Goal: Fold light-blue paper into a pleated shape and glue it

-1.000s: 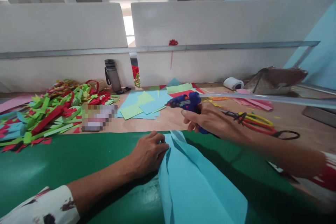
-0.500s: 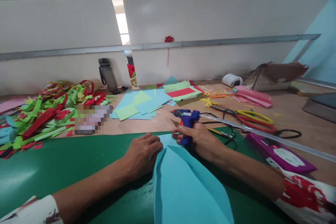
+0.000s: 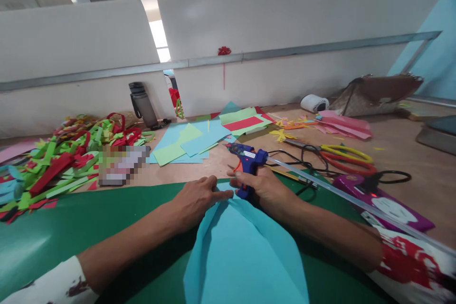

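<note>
A light blue folded paper sheet (image 3: 242,251) lies on the green mat (image 3: 89,218) in front of me. My left hand (image 3: 195,198) pinches the paper's far tip against the mat, fingers pressed together. My right hand (image 3: 261,187) is wrapped round the handle of a blue glue gun (image 3: 247,161), whose nozzle points left, away from the paper tip. A long clear glue stick (image 3: 338,190) juts from the gun's back toward the right.
Heaped green and red paper strips (image 3: 60,156) lie at the left. Loose coloured sheets (image 3: 199,140) and a grey bottle (image 3: 142,104) sit behind. Yellow and red scissors (image 3: 342,159), black cable, a purple power strip (image 3: 384,202) and pink paper (image 3: 342,126) lie right. White partitions (image 3: 249,33) close the back.
My right hand has brought the glue gun down from above the table to just beside the paper's tip. My left hand has stayed on the paper; its fingers now reach toward the tip.
</note>
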